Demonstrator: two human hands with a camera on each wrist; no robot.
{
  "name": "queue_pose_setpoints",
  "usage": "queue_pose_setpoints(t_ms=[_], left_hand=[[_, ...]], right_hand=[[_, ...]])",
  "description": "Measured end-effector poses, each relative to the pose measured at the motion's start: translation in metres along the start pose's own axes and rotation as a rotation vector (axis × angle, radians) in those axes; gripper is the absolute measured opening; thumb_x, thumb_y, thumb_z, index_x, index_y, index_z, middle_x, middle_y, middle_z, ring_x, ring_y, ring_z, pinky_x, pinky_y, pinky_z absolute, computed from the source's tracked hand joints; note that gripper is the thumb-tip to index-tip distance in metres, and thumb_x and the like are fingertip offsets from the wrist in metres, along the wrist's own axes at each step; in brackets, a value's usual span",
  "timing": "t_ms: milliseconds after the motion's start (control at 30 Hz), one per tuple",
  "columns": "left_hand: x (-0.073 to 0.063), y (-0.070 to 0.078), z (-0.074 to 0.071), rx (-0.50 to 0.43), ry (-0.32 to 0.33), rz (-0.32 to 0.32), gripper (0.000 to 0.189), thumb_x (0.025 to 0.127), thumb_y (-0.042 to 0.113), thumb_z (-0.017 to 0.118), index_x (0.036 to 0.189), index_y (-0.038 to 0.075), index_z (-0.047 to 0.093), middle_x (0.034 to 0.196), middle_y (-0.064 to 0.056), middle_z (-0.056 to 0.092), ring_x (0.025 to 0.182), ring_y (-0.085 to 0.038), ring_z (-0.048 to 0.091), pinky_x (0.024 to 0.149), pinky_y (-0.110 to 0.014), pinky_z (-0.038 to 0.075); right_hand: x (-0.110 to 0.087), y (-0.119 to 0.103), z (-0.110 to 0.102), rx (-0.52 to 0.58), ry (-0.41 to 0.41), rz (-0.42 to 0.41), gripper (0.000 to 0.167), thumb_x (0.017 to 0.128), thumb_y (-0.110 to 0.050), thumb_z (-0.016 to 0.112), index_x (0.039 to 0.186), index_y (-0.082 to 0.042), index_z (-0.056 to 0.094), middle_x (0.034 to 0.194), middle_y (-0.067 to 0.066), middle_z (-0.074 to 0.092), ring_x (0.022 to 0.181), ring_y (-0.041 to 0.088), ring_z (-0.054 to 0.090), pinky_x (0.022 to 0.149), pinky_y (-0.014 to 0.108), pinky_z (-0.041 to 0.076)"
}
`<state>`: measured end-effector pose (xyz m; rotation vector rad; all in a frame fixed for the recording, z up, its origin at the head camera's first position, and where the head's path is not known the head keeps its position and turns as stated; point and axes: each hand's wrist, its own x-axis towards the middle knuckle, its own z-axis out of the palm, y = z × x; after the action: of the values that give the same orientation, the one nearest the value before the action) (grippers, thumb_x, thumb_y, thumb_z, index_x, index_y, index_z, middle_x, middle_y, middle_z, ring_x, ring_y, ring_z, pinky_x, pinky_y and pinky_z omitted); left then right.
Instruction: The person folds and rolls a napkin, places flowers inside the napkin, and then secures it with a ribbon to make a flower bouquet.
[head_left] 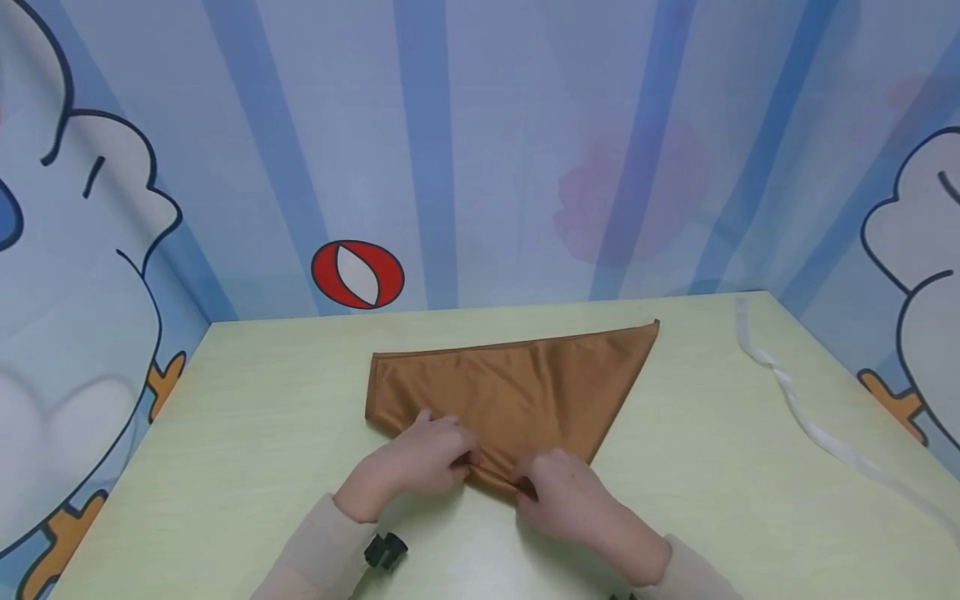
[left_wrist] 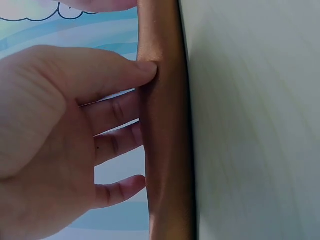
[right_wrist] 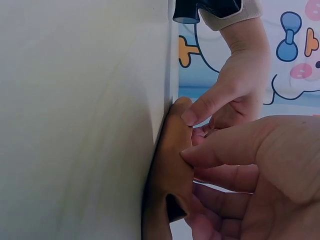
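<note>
A brown, smooth, slightly shiny cloth (head_left: 525, 392) lies folded on the table, its long straight edge at the back and a pointed corner at the far right. My left hand (head_left: 427, 454) pinches the near folded edge; in the left wrist view its thumb (left_wrist: 147, 72) presses the front of the fold, with the other fingers behind. A short way to the right, my right hand (head_left: 562, 496) pinches the same edge between thumb and fingers. The right wrist view shows a small open fold (right_wrist: 176, 207) in the cloth below the right thumb (right_wrist: 195, 156).
The pale yellow-green table (head_left: 247, 417) runs back to a blue striped backdrop (head_left: 495, 150) printed with cartoon figures. A twisted white ribbon (head_left: 813, 429) lies along the table's right side. A small black device (head_left: 386, 552) sits at the left wrist.
</note>
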<state>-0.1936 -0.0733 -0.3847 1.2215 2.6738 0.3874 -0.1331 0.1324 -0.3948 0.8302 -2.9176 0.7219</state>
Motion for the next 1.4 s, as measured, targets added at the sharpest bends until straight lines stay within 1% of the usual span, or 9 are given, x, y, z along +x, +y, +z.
queue_pose_setpoints(t_ms=[133, 400, 500, 600, 733, 833, 967, 1200, 1400], left_hand=[[0.0008, -0.0011, 0.0006, -0.002, 0.018, 0.013, 0.012, 0.087, 0.008, 0.065, 0.083, 0.017, 0.059, 0.077, 0.013, 0.053, 0.081, -0.012, 0.046, 0.081, -0.043, 0.032], [0.0023, -0.0013, 0.0013, 0.004, 0.041, 0.012, 0.013, 0.087, 0.008, 0.065, 0.080, 0.018, 0.061, 0.075, 0.014, 0.055, 0.082, -0.012, 0.048, 0.082, -0.044, 0.033], [0.0023, -0.0013, 0.0013, 0.007, 0.047, 0.009, 0.012, 0.086, 0.008, 0.065, 0.079, 0.018, 0.063, 0.076, 0.013, 0.057, 0.084, -0.013, 0.049, 0.084, -0.047, 0.034], [0.0021, -0.0016, 0.0020, 0.036, 0.051, 0.009, 0.009, 0.085, 0.011, 0.066, 0.079, 0.018, 0.064, 0.081, 0.011, 0.058, 0.087, -0.014, 0.050, 0.085, -0.049, 0.035], [0.0023, -0.0018, 0.0036, 0.069, 0.057, 0.017, 0.007, 0.084, 0.015, 0.070, 0.079, 0.018, 0.065, 0.086, 0.008, 0.054, 0.089, -0.014, 0.049, 0.082, -0.047, 0.037], [0.0029, -0.0014, 0.0049, 0.073, 0.061, 0.022, 0.009, 0.081, 0.014, 0.072, 0.078, 0.017, 0.064, 0.085, 0.007, 0.051, 0.088, -0.014, 0.046, 0.079, -0.045, 0.035], [0.0044, -0.0008, 0.0069, 0.091, 0.056, 0.021, 0.011, 0.077, 0.009, 0.072, 0.078, 0.016, 0.063, 0.083, 0.008, 0.052, 0.085, -0.013, 0.045, 0.078, -0.042, 0.034], [0.0055, 0.0004, 0.0091, 0.124, 0.057, 0.012, 0.014, 0.075, 0.005, 0.072, 0.079, 0.016, 0.064, 0.083, 0.008, 0.057, 0.086, -0.013, 0.048, 0.079, -0.042, 0.034], [0.0059, 0.0011, 0.0098, 0.111, 0.051, 0.004, 0.015, 0.073, 0.003, 0.072, 0.077, 0.015, 0.065, 0.081, 0.009, 0.059, 0.084, -0.012, 0.048, 0.078, -0.041, 0.033]], right_hand=[[0.0005, 0.0008, -0.0003, 0.003, 0.027, -0.009, 0.010, 0.073, 0.000, 0.070, 0.080, -0.007, 0.068, 0.067, -0.003, 0.062, 0.056, 0.003, 0.046, 0.052, 0.022, 0.038], [0.0006, 0.0009, -0.0009, -0.007, 0.056, -0.023, 0.012, 0.074, 0.001, 0.071, 0.079, -0.009, 0.066, 0.064, -0.004, 0.058, 0.053, 0.002, 0.041, 0.049, 0.020, 0.035], [0.0004, 0.0006, -0.0013, -0.005, 0.054, -0.020, 0.011, 0.075, 0.001, 0.071, 0.079, -0.008, 0.067, 0.065, -0.003, 0.061, 0.054, 0.002, 0.044, 0.049, 0.020, 0.037], [-0.0002, 0.0005, -0.0015, -0.018, 0.050, -0.020, 0.010, 0.075, 0.002, 0.071, 0.079, -0.007, 0.069, 0.068, 0.000, 0.065, 0.056, 0.004, 0.051, 0.052, 0.021, 0.042], [-0.0001, 0.0005, 0.0002, -0.059, 0.048, -0.010, 0.007, 0.075, -0.001, 0.071, 0.080, -0.006, 0.071, 0.074, 0.002, 0.066, 0.063, 0.011, 0.059, 0.057, 0.024, 0.046], [0.0002, 0.0000, 0.0016, -0.088, 0.048, 0.006, 0.006, 0.075, -0.003, 0.072, 0.080, -0.006, 0.072, 0.075, 0.001, 0.062, 0.066, 0.014, 0.058, 0.058, 0.026, 0.046], [-0.0001, -0.0004, 0.0022, -0.095, 0.041, 0.026, 0.006, 0.074, -0.005, 0.073, 0.080, -0.006, 0.073, 0.074, -0.001, 0.056, 0.067, 0.013, 0.054, 0.058, 0.025, 0.044], [-0.0004, -0.0009, 0.0015, -0.114, 0.044, 0.013, 0.010, 0.071, -0.006, 0.076, 0.080, -0.006, 0.072, 0.074, -0.002, 0.057, 0.068, 0.014, 0.057, 0.059, 0.026, 0.045], [-0.0006, -0.0019, 0.0019, -0.099, 0.023, 0.012, 0.010, 0.070, -0.005, 0.077, 0.078, -0.007, 0.071, 0.073, -0.002, 0.059, 0.066, 0.012, 0.056, 0.057, 0.024, 0.043]])
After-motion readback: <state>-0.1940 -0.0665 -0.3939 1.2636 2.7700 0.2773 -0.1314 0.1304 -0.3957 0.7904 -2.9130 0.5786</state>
